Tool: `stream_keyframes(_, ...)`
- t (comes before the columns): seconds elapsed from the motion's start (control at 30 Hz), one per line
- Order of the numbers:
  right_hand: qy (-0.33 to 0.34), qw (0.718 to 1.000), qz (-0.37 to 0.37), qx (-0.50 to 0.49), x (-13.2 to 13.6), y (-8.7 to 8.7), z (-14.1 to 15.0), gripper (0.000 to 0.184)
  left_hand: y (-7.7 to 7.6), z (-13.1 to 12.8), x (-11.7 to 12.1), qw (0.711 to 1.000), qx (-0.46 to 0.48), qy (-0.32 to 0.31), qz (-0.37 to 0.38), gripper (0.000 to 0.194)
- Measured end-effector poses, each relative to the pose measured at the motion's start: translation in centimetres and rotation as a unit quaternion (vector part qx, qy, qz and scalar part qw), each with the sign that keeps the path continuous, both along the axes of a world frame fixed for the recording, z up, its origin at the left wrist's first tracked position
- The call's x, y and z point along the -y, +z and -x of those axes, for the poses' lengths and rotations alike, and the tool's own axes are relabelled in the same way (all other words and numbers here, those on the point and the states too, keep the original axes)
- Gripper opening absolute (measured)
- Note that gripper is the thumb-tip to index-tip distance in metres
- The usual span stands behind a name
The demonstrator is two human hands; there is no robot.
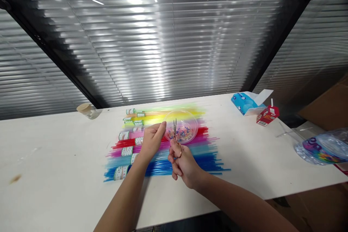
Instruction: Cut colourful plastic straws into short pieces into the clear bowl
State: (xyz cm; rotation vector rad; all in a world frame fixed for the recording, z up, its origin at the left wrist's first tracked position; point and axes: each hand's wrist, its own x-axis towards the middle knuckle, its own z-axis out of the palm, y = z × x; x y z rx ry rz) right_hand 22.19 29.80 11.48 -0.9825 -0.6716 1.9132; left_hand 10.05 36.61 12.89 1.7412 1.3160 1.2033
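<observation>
Right hand (182, 163) grips scissors (176, 136); clear bowl's (190, 119) contents blurred.

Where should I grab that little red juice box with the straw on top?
Grip the red juice box by its flat side walls, low down, coming from the near side. The straw sticks up from its top, and the blue tissue pack sits close on its left.

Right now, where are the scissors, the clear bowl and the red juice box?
scissors (175, 130), head view, on the blades.
clear bowl (190, 120), head view, on its right wall.
red juice box (268, 115), head view, on its front face.
</observation>
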Motion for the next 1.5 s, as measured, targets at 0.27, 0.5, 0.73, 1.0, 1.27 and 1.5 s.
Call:
stream_keyframes(0.27,-0.008,1.0,-0.008,0.028,0.02,-0.38,0.2,0.061,0.22,-0.24,0.2,1.0,-0.008,0.022,-0.003,0.052)
stream_keyframes(0.5,0.012,1.0,0.009,0.01,0.08,0.04,0.02,0.057,0.21,-0.29,0.07,0.999,0.014,0.031,-0.013,0.052)
stream_keyframes(0.73,0.041,0.999,-0.011,0.02,0.03,0.11,-0.24,0.054,0.11,-0.18,0.16,1.0,-0.001,0.006,-0.007,0.05)
stream_keyframes(1.0,0.035,0.999,-0.005,0.019,-0.06,-0.03,-0.39,0.054,0.43,-0.19,0.44,0.999,-0.015,-0.031,0.005,0.049)
stream_keyframes(1.27,0.049,0.999,-0.007,0.02,-0.26,0.0,-0.67,0.06,0.36,-0.11,0.46,0.999,-0.015,-0.039,0.017,0.049)
stream_keyframes(1.5,0.052,0.998,-0.008,0.025,-0.23,-0.01,-0.72,0.061,0.49,-0.17,0.52,0.999,-0.015,-0.043,0.021,0.049)
